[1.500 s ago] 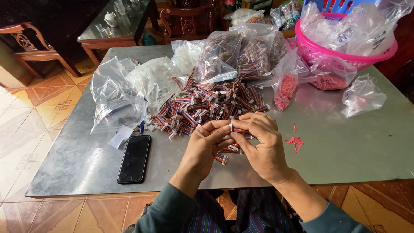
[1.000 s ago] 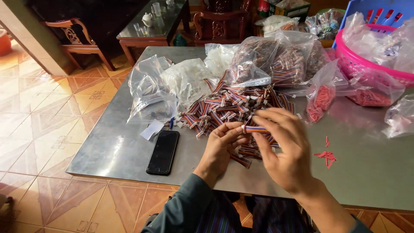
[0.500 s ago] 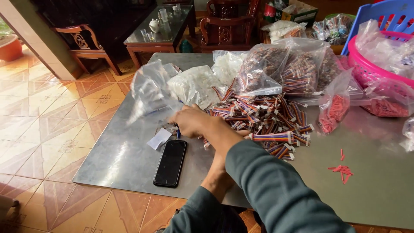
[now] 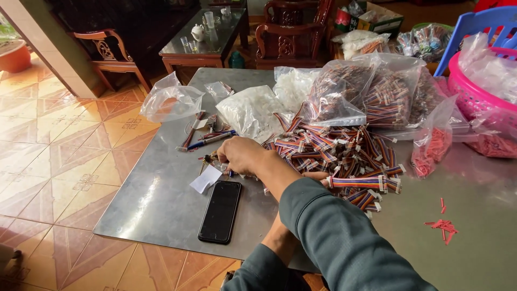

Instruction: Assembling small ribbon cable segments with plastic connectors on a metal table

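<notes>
Orange-and-cream patterned tile floor (image 4: 59, 145), glossy, daylight pooling on it from upper left. Pale wall corner (image 4: 40, 46) at left edge, terracotta pot (image 4: 15, 55) beside it. Dark carved wooden armchair (image 4: 107, 54) behind, near a glass-topped coffee table (image 4: 207, 40) carrying a small white teapot (image 4: 198, 32) and glasses. Second carved wooden chair (image 4: 288, 35) at top centre. Cardboard box (image 4: 371, 19) on floor further back. Blue plastic chair (image 4: 476, 29) at top right. Grey metal tabletop (image 4: 156, 205) in foreground, dull reflections. Back of room dim, shadowed.
</notes>
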